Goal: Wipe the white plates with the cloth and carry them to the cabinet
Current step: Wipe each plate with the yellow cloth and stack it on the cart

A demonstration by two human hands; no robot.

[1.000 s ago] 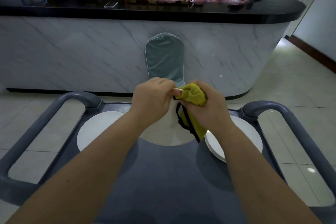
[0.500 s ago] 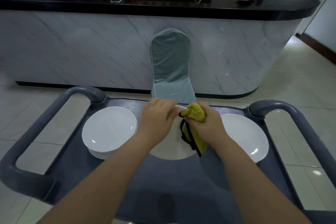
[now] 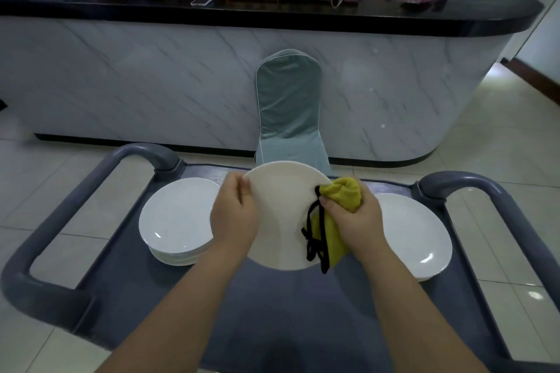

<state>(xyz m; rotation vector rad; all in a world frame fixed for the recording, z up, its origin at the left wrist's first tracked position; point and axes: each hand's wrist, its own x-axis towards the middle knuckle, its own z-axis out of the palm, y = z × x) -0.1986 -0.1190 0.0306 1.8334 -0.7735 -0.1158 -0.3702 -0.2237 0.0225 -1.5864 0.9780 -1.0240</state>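
Hands spread vs 0.5 s ago: left hand [image 3: 235, 215] now on left rim of round white ceramic plate [image 3: 281, 215], face more exposed. Left fingers behind plate hidden; gripping rim. Right hand [image 3: 356, 221] clenched round bunched yellow cloth with black trim [image 3: 344, 194], against plate's right rim; rim there covered. Grey plastic cart tray [image 3: 303, 312] holds stack of white plates [image 3: 178, 218] left, right-side white plate [image 3: 415, 236], count beneath unclear. Tray near edge cut off.
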